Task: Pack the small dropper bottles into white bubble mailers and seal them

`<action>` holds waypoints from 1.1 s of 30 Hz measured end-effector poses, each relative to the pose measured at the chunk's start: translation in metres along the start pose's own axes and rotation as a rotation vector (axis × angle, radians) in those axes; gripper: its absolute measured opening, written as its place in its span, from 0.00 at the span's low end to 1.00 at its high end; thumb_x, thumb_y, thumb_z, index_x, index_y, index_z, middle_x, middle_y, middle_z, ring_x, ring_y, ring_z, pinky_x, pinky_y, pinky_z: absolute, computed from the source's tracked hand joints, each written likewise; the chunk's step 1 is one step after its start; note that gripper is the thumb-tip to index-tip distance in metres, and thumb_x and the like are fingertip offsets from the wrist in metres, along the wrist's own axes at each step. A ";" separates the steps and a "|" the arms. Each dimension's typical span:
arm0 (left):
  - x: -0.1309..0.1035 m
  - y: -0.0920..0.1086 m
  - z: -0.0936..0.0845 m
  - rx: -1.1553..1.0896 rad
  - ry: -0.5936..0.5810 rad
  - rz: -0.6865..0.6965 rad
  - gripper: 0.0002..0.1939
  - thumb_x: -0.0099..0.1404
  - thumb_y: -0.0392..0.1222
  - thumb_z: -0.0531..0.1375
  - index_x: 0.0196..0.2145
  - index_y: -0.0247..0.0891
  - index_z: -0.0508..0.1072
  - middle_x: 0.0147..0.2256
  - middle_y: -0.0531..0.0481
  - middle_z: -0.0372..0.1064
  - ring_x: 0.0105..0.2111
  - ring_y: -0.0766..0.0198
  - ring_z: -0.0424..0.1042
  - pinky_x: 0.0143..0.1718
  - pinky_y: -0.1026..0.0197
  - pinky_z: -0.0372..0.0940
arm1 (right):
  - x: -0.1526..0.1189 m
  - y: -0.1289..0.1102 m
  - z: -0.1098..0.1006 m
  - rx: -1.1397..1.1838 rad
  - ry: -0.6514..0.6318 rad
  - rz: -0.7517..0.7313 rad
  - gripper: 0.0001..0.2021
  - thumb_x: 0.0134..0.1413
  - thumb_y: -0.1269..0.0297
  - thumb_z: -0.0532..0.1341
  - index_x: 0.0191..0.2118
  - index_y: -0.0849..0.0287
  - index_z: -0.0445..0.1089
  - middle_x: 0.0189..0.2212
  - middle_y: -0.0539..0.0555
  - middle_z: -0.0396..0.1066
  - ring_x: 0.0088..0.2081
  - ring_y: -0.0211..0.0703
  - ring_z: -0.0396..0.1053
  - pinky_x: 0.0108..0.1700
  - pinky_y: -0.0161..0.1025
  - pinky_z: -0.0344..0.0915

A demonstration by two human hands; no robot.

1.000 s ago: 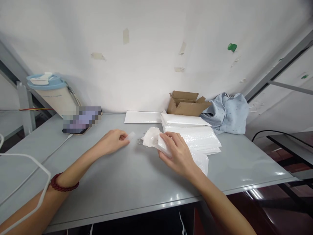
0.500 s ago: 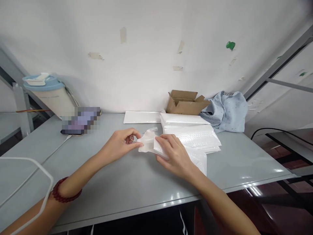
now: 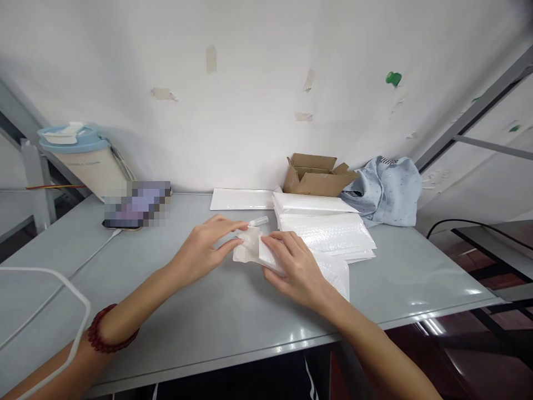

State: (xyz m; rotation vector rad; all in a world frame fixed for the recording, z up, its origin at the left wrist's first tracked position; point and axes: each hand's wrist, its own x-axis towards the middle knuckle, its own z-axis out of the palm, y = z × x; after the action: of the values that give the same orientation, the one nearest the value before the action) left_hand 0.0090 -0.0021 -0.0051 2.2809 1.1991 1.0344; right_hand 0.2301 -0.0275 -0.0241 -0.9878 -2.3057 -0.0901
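Note:
My right hand (image 3: 293, 264) is closed on a white bubble mailer (image 3: 336, 272), gripping it near its mouth, with the pale flap (image 3: 245, 253) spread out to the left. At that flap is my left hand (image 3: 212, 244), thumb and forefinger apart, their tips by the flap's upper left edge. Nothing clear shows between those fingertips. Just beyond the flap lies a small clear plastic tube-like piece (image 3: 259, 221) on the grey table (image 3: 187, 328). The inside of the mailer is hidden.
Behind my right hand lies a stack of white bubble mailers (image 3: 328, 230), with another flat white mailer (image 3: 241, 199) by the wall. A brown cardboard box (image 3: 320, 180) and light blue cloth (image 3: 387, 191) stand behind. At left are a phone (image 3: 137, 205), its white cable (image 3: 95, 255) and a tumbler (image 3: 87, 161).
My left fingers have parted from a pinch on a small clear piece, which no longer shows between them. The mailer and my right hand have shifted slightly left.

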 end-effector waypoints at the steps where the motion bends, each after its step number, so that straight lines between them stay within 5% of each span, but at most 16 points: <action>1: 0.001 0.000 -0.002 0.031 0.051 -0.027 0.14 0.63 0.47 0.58 0.44 0.43 0.73 0.41 0.49 0.75 0.41 0.59 0.70 0.39 0.59 0.66 | 0.000 0.000 0.000 -0.001 0.008 0.004 0.23 0.52 0.70 0.57 0.55 0.59 0.58 0.46 0.62 0.64 0.45 0.52 0.63 0.42 0.50 0.66; 5: 0.005 -0.001 -0.009 0.083 0.079 -0.206 0.12 0.62 0.50 0.57 0.34 0.42 0.75 0.35 0.50 0.75 0.35 0.60 0.70 0.29 0.63 0.63 | 0.001 0.000 -0.001 -0.012 0.013 0.024 0.21 0.53 0.69 0.57 0.54 0.58 0.58 0.45 0.61 0.64 0.44 0.52 0.63 0.42 0.49 0.65; 10: 0.006 0.000 -0.007 0.013 -0.052 -0.253 0.14 0.63 0.49 0.55 0.29 0.42 0.77 0.32 0.52 0.75 0.32 0.62 0.69 0.34 0.61 0.62 | 0.000 0.002 0.000 -0.016 0.017 0.028 0.22 0.52 0.70 0.58 0.54 0.60 0.58 0.46 0.63 0.64 0.44 0.52 0.63 0.42 0.50 0.65; 15: 0.002 0.005 0.002 -0.045 -0.156 -0.222 0.18 0.65 0.52 0.51 0.34 0.46 0.79 0.36 0.50 0.73 0.37 0.60 0.69 0.36 0.61 0.64 | 0.000 0.002 0.001 -0.021 0.025 0.017 0.22 0.52 0.70 0.57 0.54 0.59 0.58 0.45 0.62 0.64 0.44 0.52 0.63 0.42 0.50 0.66; 20: -0.004 0.006 0.010 -0.128 -0.176 -0.343 0.24 0.67 0.55 0.45 0.39 0.47 0.79 0.47 0.49 0.71 0.51 0.55 0.65 0.46 0.59 0.64 | 0.000 0.000 0.002 -0.021 0.007 -0.001 0.22 0.50 0.72 0.57 0.53 0.60 0.59 0.45 0.62 0.64 0.44 0.52 0.63 0.42 0.49 0.66; 28: -0.001 0.008 0.003 -0.193 -0.105 -0.386 0.25 0.67 0.56 0.45 0.38 0.45 0.79 0.53 0.50 0.68 0.55 0.52 0.63 0.57 0.51 0.56 | 0.000 -0.001 0.000 -0.006 0.055 0.000 0.22 0.52 0.71 0.57 0.54 0.59 0.58 0.46 0.62 0.64 0.44 0.52 0.63 0.42 0.49 0.66; 33: 0.000 0.012 0.008 -0.279 -0.242 -0.335 0.25 0.68 0.55 0.44 0.39 0.45 0.79 0.45 0.49 0.74 0.48 0.55 0.70 0.52 0.54 0.63 | -0.001 -0.003 0.002 -0.014 0.018 -0.013 0.22 0.50 0.72 0.57 0.53 0.60 0.59 0.45 0.61 0.64 0.44 0.51 0.63 0.41 0.48 0.66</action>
State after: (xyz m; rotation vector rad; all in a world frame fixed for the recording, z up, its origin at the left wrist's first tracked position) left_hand 0.0218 -0.0094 -0.0035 1.8507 1.1980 0.7263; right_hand 0.2277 -0.0297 -0.0252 -0.9753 -2.2984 -0.1198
